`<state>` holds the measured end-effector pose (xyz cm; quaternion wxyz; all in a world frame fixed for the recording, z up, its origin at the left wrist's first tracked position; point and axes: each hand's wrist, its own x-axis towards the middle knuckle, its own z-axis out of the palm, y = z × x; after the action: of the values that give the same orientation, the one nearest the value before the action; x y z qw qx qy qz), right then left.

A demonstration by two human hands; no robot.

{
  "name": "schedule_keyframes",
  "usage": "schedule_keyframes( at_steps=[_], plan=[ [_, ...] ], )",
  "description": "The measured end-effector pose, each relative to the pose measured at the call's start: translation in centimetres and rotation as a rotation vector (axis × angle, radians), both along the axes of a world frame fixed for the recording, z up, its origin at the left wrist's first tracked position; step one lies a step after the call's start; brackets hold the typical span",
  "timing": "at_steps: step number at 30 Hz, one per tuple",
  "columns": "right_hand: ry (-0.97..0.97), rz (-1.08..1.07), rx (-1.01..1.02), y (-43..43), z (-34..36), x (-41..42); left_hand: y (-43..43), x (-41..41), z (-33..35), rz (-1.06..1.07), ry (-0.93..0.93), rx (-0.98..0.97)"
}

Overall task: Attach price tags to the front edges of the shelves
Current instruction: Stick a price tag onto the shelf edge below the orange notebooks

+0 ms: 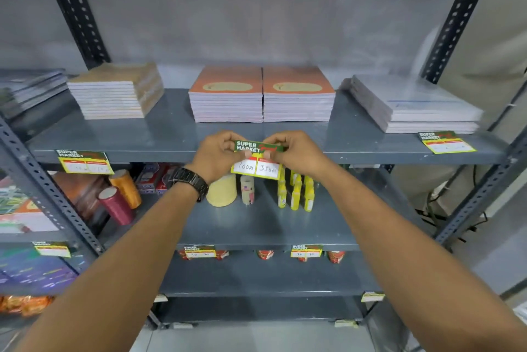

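Note:
A green, red and yellow price tag [256,166] reading "SUPER MARKET" with handwritten prices sits against the front edge of the grey notebook shelf [159,156], below two orange notebook stacks [261,93]. My left hand [218,155], with a black watch at the wrist, pinches the tag's left side. My right hand [293,153] pinches its right side. Both thumbs press on the tag's middle band. Another tag [84,163] hangs on the same edge at the left, and a third tag [445,142] at the right.
Notebook stacks [114,92] and plastic-wrapped paper [413,106] lie on this shelf. The shelf below holds thread spools [119,195], a tape roll [222,193] and yellow bottles [296,195]. Lower shelf edges carry more tags [199,252]. Perforated steel posts [484,195] frame the rack.

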<state>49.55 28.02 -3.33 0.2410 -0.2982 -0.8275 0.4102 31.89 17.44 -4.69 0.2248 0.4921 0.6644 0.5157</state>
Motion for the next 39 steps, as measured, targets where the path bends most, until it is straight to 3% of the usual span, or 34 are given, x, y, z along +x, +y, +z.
schedule_keyframes(
  at_steps=[10, 25, 31, 34, 37, 39],
  plan=[
    [-0.042, -0.247, 0.256, -1.6, -2.3, -1.0, 0.1, 1.5, -2.5, 0.237, 0.225, -0.022],
    [-0.12, -0.356, 0.427, -1.8, -3.2, -0.8, 1.4, 2.7, -2.7, 0.296, 0.386, -0.037],
    [-0.18, -0.354, 0.536, -1.5, -2.3, -0.5, 0.7, 2.0, -1.5, 0.354, 0.67, -0.142],
    [-0.196, -0.36, 0.566, -1.2, -2.0, -0.5, 0.5, 1.2, -0.4, 0.336, 0.728, -0.158],
    [-0.223, -0.378, 0.758, -1.5, -2.7, -0.3, 0.5, 0.3, 0.0, 0.266, 0.715, -0.176],
    [-0.237, -0.277, 0.943, -2.0, -3.9, 0.1, 0.3, -0.2, -0.3, 0.235, 0.712, -0.162]
  ],
)
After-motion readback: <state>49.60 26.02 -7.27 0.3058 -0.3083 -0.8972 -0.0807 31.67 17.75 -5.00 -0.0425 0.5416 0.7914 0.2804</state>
